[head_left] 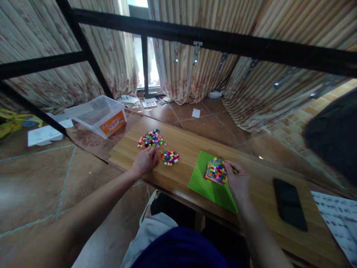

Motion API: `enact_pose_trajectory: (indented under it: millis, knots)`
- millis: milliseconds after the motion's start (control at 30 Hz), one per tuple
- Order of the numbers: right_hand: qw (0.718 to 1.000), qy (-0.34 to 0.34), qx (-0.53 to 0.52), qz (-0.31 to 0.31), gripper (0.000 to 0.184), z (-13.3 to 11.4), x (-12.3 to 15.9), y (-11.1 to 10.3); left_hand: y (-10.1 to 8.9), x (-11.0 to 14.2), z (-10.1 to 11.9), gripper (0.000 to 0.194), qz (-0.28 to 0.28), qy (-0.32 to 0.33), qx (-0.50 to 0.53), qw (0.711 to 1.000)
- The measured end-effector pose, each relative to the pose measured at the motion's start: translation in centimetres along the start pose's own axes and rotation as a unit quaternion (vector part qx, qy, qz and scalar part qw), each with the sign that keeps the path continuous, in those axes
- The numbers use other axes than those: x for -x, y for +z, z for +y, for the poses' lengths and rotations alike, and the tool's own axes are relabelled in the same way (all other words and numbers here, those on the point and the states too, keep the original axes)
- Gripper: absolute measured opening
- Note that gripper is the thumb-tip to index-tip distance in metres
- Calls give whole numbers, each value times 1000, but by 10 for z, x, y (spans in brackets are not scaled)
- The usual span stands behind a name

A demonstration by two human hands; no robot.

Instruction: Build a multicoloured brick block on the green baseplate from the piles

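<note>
On a wooden bench a green baseplate carries a block built of many small coloured toy bricks. My right hand is at the block's right side, fingers pinched at its upper edge; whatever is between the fingertips is hidden. Further left, my left hand rests closed near the bench's front, between two heaps of loose bricks. The larger heap lies just beyond its knuckles, and the smaller heap is to its right. I cannot see what the left fingers hold, if anything.
A black phone lies on the bench at the right, with a printed sheet past it. A clear plastic bin with an orange label stands on the floor at left. A dark metal frame crosses above, before striped curtains.
</note>
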State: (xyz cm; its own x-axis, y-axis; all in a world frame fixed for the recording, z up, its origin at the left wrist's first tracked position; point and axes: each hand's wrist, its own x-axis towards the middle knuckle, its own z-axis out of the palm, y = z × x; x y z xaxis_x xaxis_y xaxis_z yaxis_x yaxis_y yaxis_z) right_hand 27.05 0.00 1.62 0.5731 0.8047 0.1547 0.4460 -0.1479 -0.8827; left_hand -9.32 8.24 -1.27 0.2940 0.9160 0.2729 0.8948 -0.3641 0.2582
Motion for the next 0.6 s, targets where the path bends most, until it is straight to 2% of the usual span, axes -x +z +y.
enact_pose_trajectory:
  millis: [267, 367, 500, 600]
  knots:
    - [999, 7, -29, -16, 53, 1, -3, -2, 0, 0, -1, 14, 16, 13, -1, 1000]
    - [997, 24, -73, -15, 55, 8, 0, -7, 0, 0, -1, 14, 16, 12, 2, 1000]
    - [987, 41, -145, 62, 52, 13, 2, -16, 0, 1, -1, 15, 17, 10, 4, 1000]
    - [986, 16, -126, 107, 48, 3, 7, -21, 1, 1, -1, 15, 15, 13, 1, 1000]
